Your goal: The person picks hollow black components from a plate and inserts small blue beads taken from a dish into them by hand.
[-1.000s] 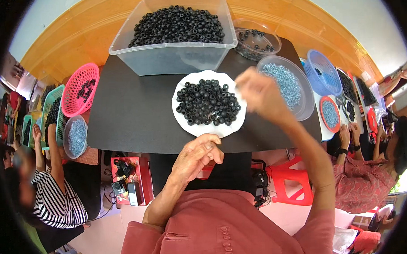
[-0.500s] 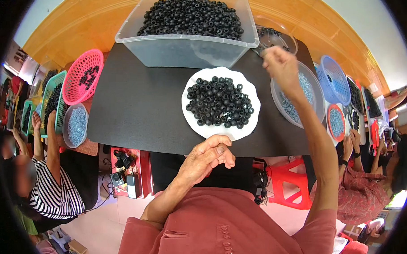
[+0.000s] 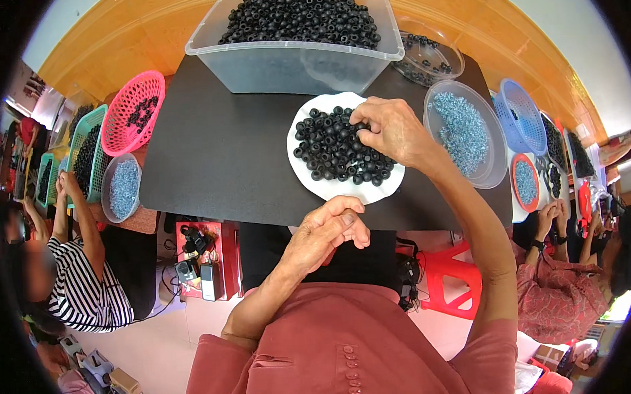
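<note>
A white plate with a wavy rim (image 3: 302,171) lies near the table's front edge, heaped with round black beads (image 3: 336,146) that have holes through them. My right hand (image 3: 389,130) reaches over its right side, thumb and forefinger pinched together at a black bead in the heap. Just in front of the plate, my left hand (image 3: 325,233) is held with its fingers curled and thumb pressed against them; whatever may lie inside that grip is hidden. To the right stands a clear round bowl (image 3: 494,171) of small pale-blue packets or pieces.
Behind the plate is a big clear bin (image 3: 290,69) full of black beads. A clear round container (image 3: 457,61) with a few beads sits at the back right. Pink (image 3: 121,110) and blue baskets (image 3: 532,144) flank the table. Other people work on both sides.
My right hand has come from the clear container at the back right to the beads on the plate. My left hand keeps nearly the same pose.
</note>
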### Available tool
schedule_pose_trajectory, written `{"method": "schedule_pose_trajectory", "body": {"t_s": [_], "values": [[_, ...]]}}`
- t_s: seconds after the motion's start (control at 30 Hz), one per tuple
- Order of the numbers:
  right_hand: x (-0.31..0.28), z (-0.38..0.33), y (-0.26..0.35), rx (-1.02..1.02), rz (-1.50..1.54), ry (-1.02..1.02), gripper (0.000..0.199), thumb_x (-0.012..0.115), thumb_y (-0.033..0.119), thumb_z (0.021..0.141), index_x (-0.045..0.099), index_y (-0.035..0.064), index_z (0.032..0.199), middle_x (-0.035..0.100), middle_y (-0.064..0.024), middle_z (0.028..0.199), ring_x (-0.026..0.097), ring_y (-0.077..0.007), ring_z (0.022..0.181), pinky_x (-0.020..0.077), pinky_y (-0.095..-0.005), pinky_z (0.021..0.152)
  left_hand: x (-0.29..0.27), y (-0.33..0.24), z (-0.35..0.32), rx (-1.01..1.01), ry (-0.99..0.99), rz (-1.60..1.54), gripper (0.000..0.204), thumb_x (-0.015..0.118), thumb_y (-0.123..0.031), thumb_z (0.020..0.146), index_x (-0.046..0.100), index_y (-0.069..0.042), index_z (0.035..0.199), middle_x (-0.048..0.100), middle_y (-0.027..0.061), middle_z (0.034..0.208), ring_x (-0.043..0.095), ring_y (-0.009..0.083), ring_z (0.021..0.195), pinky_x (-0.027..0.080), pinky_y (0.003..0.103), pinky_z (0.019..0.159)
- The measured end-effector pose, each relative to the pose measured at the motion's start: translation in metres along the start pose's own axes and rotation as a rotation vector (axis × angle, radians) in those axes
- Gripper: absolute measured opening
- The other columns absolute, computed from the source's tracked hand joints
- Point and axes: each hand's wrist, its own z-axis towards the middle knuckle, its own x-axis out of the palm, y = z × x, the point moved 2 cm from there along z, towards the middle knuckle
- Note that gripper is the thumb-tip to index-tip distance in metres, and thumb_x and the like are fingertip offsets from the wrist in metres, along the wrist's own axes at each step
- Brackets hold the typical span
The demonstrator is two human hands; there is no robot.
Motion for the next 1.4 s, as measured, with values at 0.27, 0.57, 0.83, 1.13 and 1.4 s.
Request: {"method": "schedule_pose_trajectory", "body": {"t_s": [0.27,0.57,0.83,1.13,1.4], "values": [[-0.005,-0.03,0.032,0.108,0.431,-0.074,0.018,0.066,0.002,0.071,0.06,-0.002,0.088,0.062,-0.0044,0.078,0.058,-0.0075,0.068,0.047,-0.0229,0.063,0.003,-0.004,-0.007,0.054,-0.089,-0.031,0.02,0.044,-0.015,0.097,0.052,0.0,0.107,0.061,0.0102,0.081,0.059,0.0174,0.078,0.047,0.031,0.076],[0.024,-0.068,0.055,-0.033,0.772,-0.129,0.017,0.065,0.001,0.074,0.061,0.0033,0.09,0.063,-0.002,0.083,0.058,-0.0092,0.078,0.0457,-0.0257,0.073,0.009,-0.024,0.002,0.072,-0.22,-0.188,0.027,0.047,-0.022,0.096,0.056,0.002,0.105,0.063,0.0101,0.087,0.06,0.0185,0.079,0.049,0.032,0.077],[0.027,-0.079,0.053,-0.046,0.658,-0.171,0.024,0.067,0.0,0.072,0.063,0.0049,0.095,0.066,-0.0048,0.091,0.061,-0.0156,0.085,0.0471,-0.0287,0.074,0.009,-0.019,0.006,0.072,-0.166,-0.054,0.026,0.05,-0.022,0.095,0.058,0.002,0.099,0.06,0.0086,0.079,0.059,0.0177,0.075,0.049,0.03,0.075],[0.028,-0.087,0.056,-0.097,0.682,-0.249,0.024,0.065,-0.002,0.072,0.063,0.0033,0.096,0.062,-0.0088,0.099,0.061,-0.0178,0.087,0.049,-0.0312,0.076,0.016,-0.019,0.003,0.107,-0.202,0.04,0.028,0.045,-0.024,0.097,0.056,0.002,0.094,0.057,0.0072,0.078,0.057,0.0162,0.076,0.048,0.03,0.075],[0.034,-0.093,0.048,0.045,1.055,-0.19,0.021,0.068,0.007,0.079,0.064,-0.0004,0.098,0.06,-0.0109,0.099,0.059,-0.016,0.083,0.0497,-0.0285,0.07,0.021,-0.012,0.007,0.11,-0.089,0.037,0.026,0.047,-0.024,0.096,0.056,0.001,0.094,0.057,0.0074,0.08,0.056,0.0162,0.078,0.046,0.03,0.077]]}}
